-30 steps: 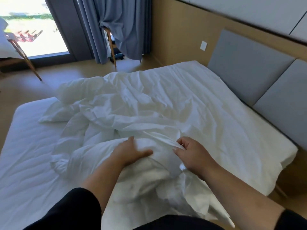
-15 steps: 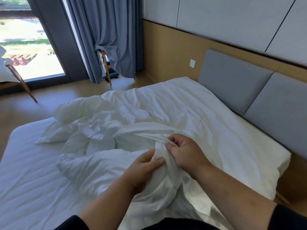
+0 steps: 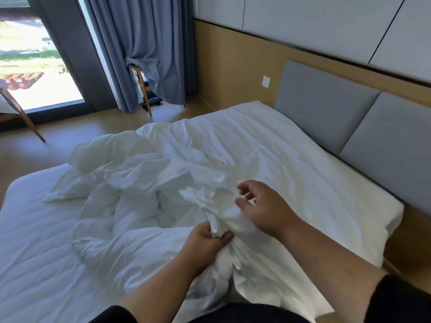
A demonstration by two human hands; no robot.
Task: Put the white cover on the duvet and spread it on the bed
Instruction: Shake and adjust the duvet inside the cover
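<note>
Right now, through the head camera, your only view, you are standing at the side of the bed with the bedding heaped in front of you. Your left hand is clenching a gathered bunch of the white cover, thumb and fingers wrapped round the twisted cloth just above the mattress. Your right hand is hovering just beside that bunch with its fingers loosely spread, gripping nothing. The duvet is lying crumpled across the middle of the bed, its puffy folds trailing toward the far-left corner, and where it ends and the cover begins is hard to tell, since both are white and tangled together. Beyond the bed, the grey headboard is lining the wall on the right and a blue curtain is hanging by the window.

You are probably still hunting for a corner or the opening. The risk lies in that one-handed hold: if you are pulling while the right hand is off the cloth, the bunch may be twisting tighter, hiding the opening. You may also be gripping duvet and cover together, so a tug would be dragging the whole heap toward the near edge.
</note>
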